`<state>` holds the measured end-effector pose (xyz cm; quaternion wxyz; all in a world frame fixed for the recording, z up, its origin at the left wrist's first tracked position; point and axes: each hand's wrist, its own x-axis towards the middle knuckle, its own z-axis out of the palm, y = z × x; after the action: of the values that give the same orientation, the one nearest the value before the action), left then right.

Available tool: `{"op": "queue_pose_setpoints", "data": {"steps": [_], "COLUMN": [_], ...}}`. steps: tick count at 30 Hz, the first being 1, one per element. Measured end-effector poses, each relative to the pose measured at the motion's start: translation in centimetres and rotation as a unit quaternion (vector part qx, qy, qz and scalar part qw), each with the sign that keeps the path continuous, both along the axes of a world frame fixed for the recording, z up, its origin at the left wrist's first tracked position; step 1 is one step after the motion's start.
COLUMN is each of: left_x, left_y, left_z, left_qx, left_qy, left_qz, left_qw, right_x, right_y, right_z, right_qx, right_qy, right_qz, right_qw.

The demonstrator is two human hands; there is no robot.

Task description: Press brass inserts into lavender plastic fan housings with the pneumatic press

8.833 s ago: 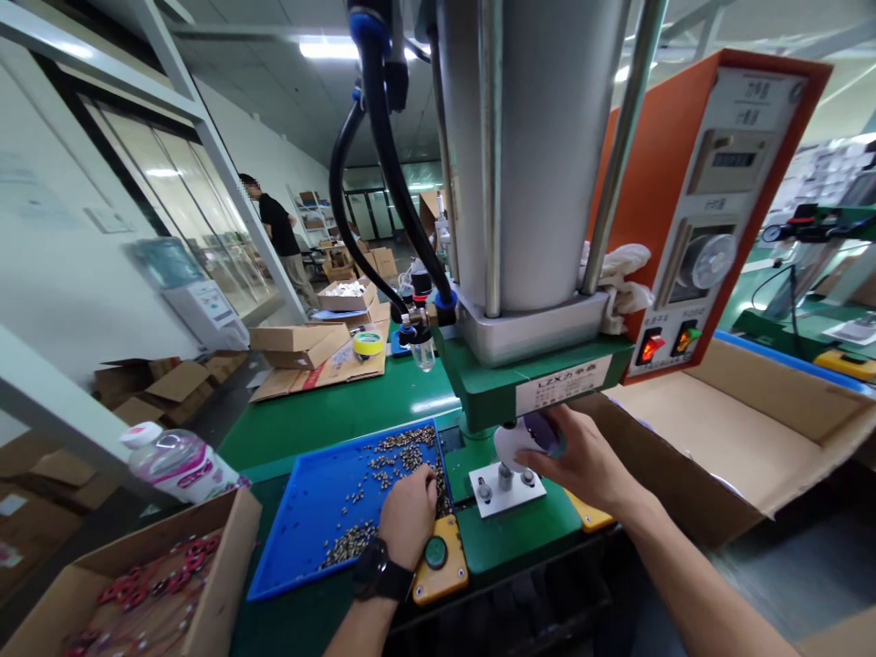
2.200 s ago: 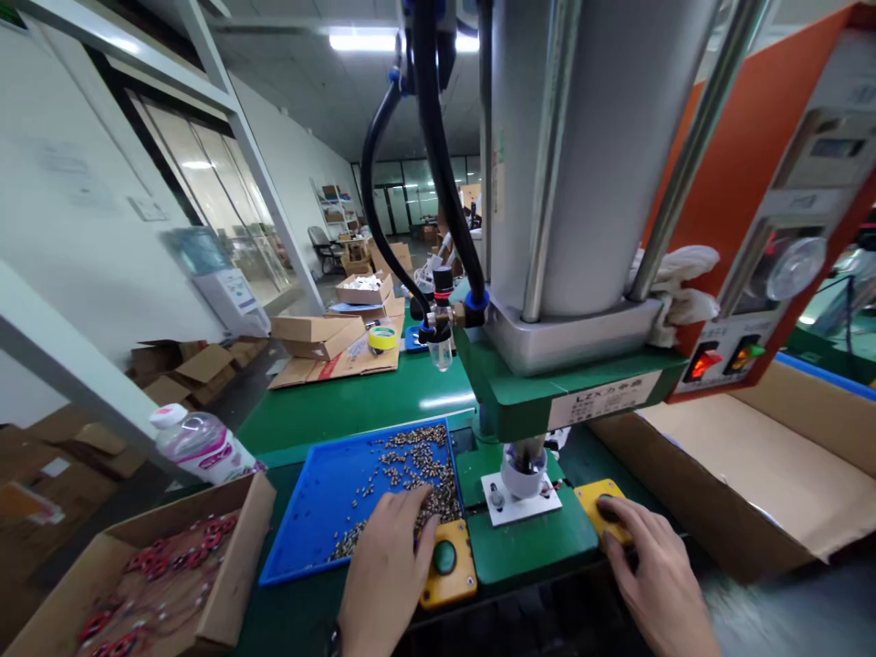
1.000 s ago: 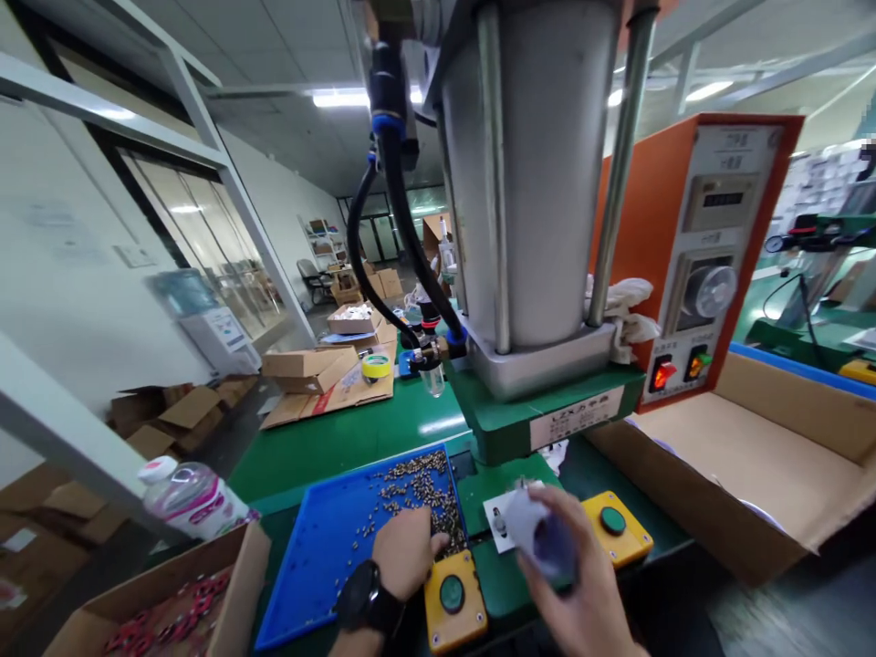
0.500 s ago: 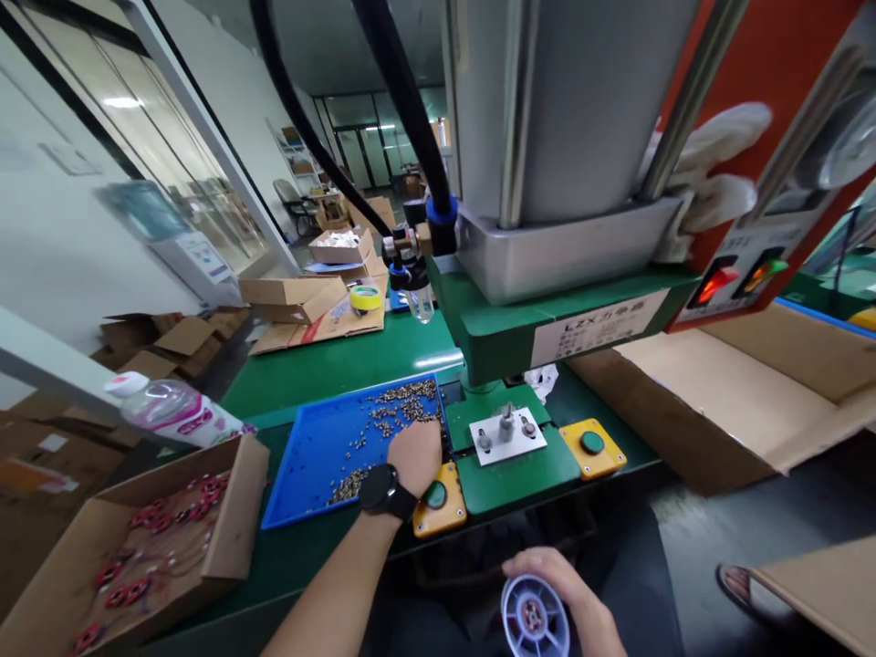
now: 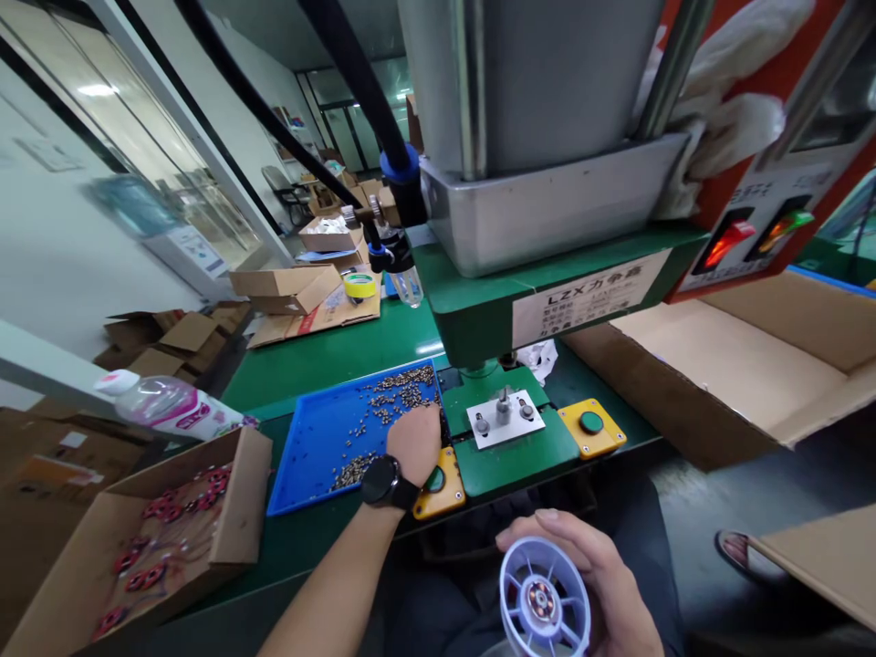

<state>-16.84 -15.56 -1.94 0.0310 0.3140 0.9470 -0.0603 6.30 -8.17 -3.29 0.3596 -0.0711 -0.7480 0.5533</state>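
Observation:
My left hand [image 5: 415,445], with a black watch on its wrist, rests at the right end of a blue tray [image 5: 311,453]. Its fingers point down and away, out of my sight. Small brass-coloured metal parts [image 5: 412,394] lie scattered in the tray around it. Low in front of me, my right hand [image 5: 609,579] is wrapped round a pale purple spoked plastic housing [image 5: 540,600]. The housing's round open end faces me, with a small copper-wound motor core in the hub. Beside the left hand is a press fixture, a metal plate [image 5: 505,420] with an upright pin.
Yellow button boxes [image 5: 592,427] flank the fixture under the press head [image 5: 547,301]. A carton of red wired coils [image 5: 236,511] stands at left, near a bottle [image 5: 171,406]. A large open carton [image 5: 684,401] is at right. Yellow tape [image 5: 359,286] lies behind.
The purple housing and my right hand have come up slightly and show more fully. My left hand stays at the tray. The view has shifted a little, bringing the press head nearer.

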Motion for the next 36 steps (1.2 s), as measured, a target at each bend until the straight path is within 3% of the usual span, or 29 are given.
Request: {"op": "queue_pose_setpoints", "data": {"steps": [9,14,17,21,25,36], "left_x": [0.4,0.5,0.4,0.1,-0.2,-0.2], "left_y": [0.2,0.1,0.0,-0.4,-0.7,-0.6], "left_z": [0.5,0.5,0.2,-0.3,-0.4,0.0], "left_qx": [-0.008,-0.003,0.005,0.018,0.031,0.053], "left_qy": [-0.001,-0.001,0.002,0.004,-0.002,-0.004], "left_qz": [0.009,0.011,0.007,0.000,0.002,-0.007], "left_qw": [1.000,1.000,1.000,1.000,1.000,0.999], "right_x": [0.2,-0.2,-1.0,-2.7,-4.0,-4.6], "right_y": [0.2,-0.4,0.4,4.2,8.0,9.1], "right_z": [-1.6,-2.0,-2.1,-2.2,-2.7,-3.2], "right_qx": [0.020,-0.013,0.027,0.095,0.061,0.058], "right_qy": [-0.025,0.007,0.044,0.001,-0.088,-0.085], "right_qz": [-0.025,0.027,0.038,-0.033,-0.128,-0.156], "right_qw": [0.999,1.000,0.998,0.995,0.986,0.982]}}
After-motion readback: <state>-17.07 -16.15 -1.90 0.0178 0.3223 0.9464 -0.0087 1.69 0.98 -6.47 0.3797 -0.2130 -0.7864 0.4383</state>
